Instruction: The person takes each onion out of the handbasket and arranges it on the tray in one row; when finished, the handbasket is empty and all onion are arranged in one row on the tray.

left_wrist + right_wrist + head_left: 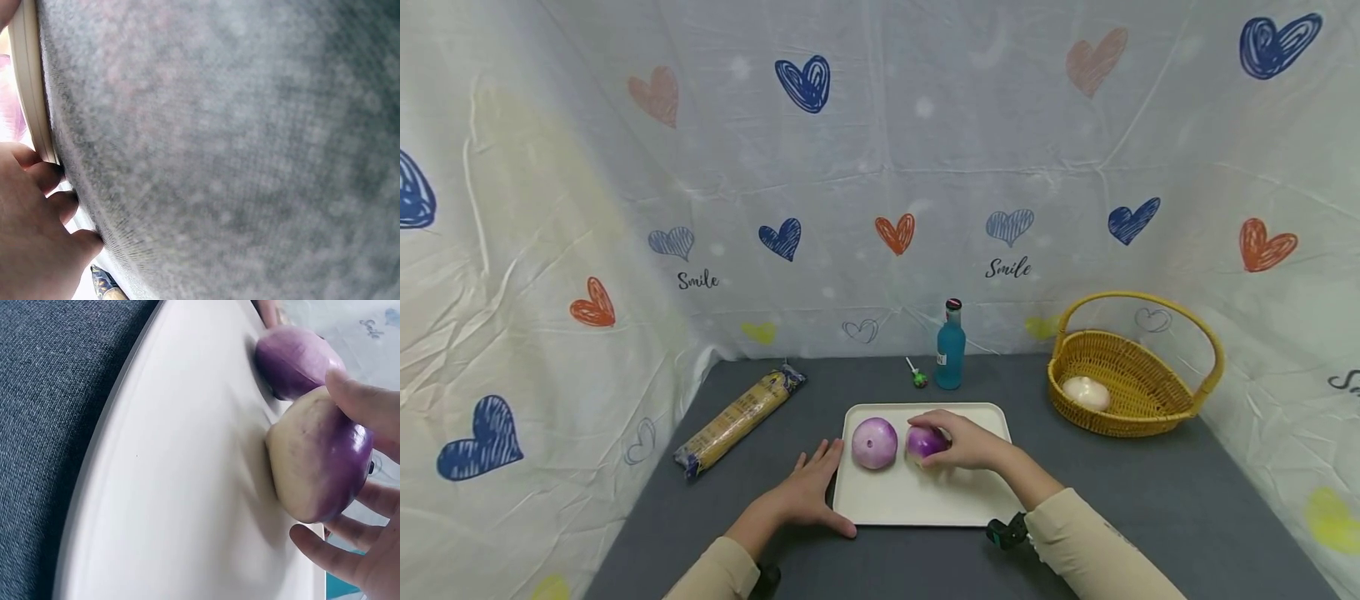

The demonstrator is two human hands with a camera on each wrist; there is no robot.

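A cream rectangular tray [917,502] lies on the grey table and carries two purple onions. My right hand [968,445] grips the right-hand onion [312,459], thumb on one side and fingers around the other. Its skin fades from glossy purple to cream, and in the right wrist view it sits close over the tray. Just left of it rests the paler onion [874,443]. With fingers spread, my left hand [805,493] rests at the tray's left edge, fingertips along the rim and thumb near the front corner.
Behind the tray stand a blue bottle [951,354] and a green lollipop [919,379]. A long yellow packet [741,423] lies at the left. At the right, a yellow wicker basket [1123,427] holds a white round bulb [1086,393]. A heart-printed curtain [880,292] hangs behind the table.
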